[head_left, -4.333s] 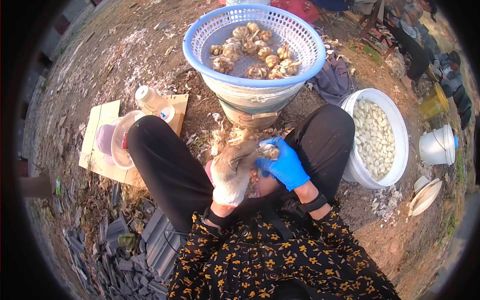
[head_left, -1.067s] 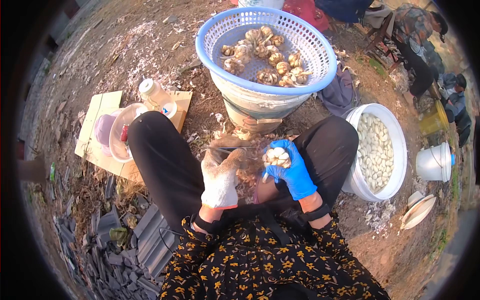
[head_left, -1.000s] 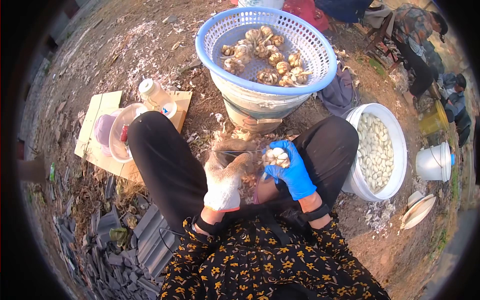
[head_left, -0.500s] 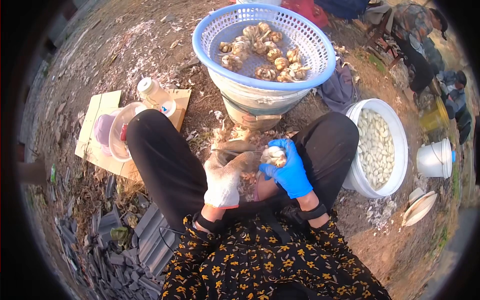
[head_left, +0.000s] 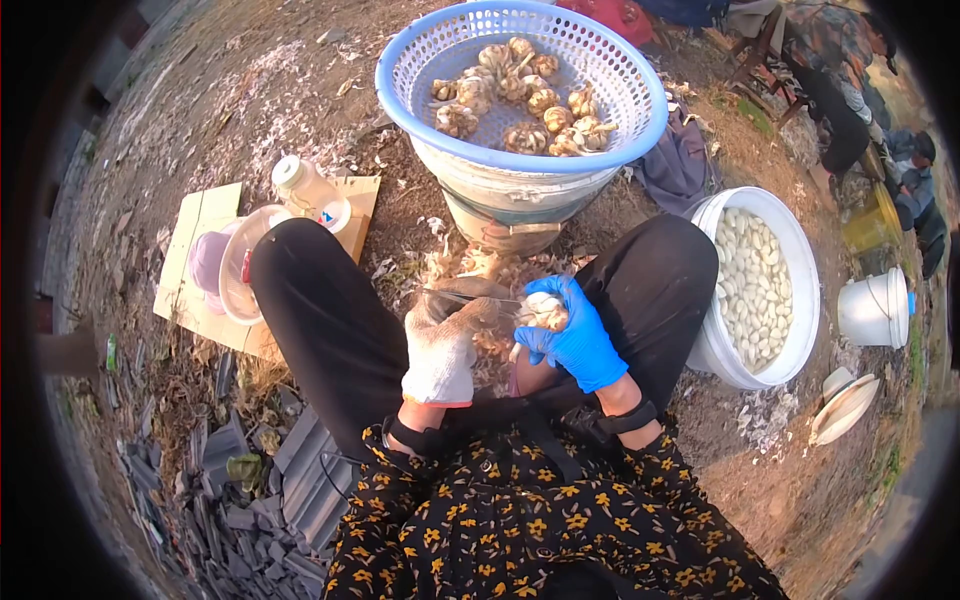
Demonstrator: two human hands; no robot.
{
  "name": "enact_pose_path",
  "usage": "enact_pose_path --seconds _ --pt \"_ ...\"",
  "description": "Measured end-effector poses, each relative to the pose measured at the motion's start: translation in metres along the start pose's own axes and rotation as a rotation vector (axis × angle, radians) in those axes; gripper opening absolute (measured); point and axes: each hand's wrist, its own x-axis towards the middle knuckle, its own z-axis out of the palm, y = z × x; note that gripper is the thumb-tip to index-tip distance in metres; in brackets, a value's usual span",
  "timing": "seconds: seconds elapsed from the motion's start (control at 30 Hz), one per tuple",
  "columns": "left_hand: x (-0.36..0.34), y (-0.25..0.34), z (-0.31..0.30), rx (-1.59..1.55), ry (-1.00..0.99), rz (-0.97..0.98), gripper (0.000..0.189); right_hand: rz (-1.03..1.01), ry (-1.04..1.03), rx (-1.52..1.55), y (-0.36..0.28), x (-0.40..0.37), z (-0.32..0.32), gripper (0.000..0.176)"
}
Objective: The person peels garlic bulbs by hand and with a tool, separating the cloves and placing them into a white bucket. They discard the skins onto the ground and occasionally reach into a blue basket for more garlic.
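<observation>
My left hand [head_left: 438,352], in a white knitted glove with brownish fingers, is closed around a knife [head_left: 497,299]. Its thin blade points right, with the tip at the garlic bulb [head_left: 543,312]. In a blue rubber glove, my right hand [head_left: 578,342] grips that bulb, whose pale cloves show at the top. Both hands are close together between my knees. Beyond them, a blue plastic basket [head_left: 392,92] rests on a tall bucket [head_left: 510,195] and contains several unpeeled garlic bulbs [head_left: 525,138]. Papery garlic skins [head_left: 470,268] lie at the bucket's foot.
A white bucket [head_left: 808,300] of peeled cloves [head_left: 752,285] stands by my right knee. Farther right are a small lidded pail [head_left: 872,312] and a hat [head_left: 845,408]. Cardboard [head_left: 205,215] at left bears a jar [head_left: 305,188] and a bowl. Broken tiles [head_left: 310,465] lie lower left. People sit upper right.
The view has shifted slightly, so the basket appears a little higher and farther left. Both hands keep hold of the knife and the garlic bulb, and the bulb has turned slightly.
</observation>
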Motion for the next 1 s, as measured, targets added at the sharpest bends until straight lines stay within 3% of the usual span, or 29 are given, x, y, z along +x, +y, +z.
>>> enact_pose_path --seconds 0.2,0.33,0.43,0.6,0.7,0.9,1.0 --pt "-0.010 0.017 0.009 0.167 -0.080 0.026 0.015 0.021 -0.012 0.005 0.002 0.001 -0.003 0.050" --pt "-0.007 0.013 -0.001 0.595 -0.265 0.384 0.010 0.038 0.002 0.050 0.003 0.001 -0.002 0.048" --pt "-0.006 0.010 -0.003 0.609 -0.269 0.369 0.010 0.079 -0.021 0.036 -0.002 0.000 -0.005 0.045" --pt "-0.008 0.007 0.009 0.360 -0.033 0.121 0.012 0.062 -0.062 -0.044 -0.005 -0.003 -0.001 0.043" --pt "0.005 -0.019 -0.005 0.046 0.135 -0.065 0.007 -0.105 -0.085 -0.127 0.012 0.002 -0.003 0.045" --pt "0.006 -0.027 -0.005 -0.500 0.216 -0.383 0.010 -0.127 -0.119 -0.114 0.011 0.001 -0.003 0.048" --pt "0.005 -0.028 -0.003 -0.591 0.242 -0.523 0.012 -0.085 -0.177 -0.009 0.004 -0.003 -0.001 0.051"
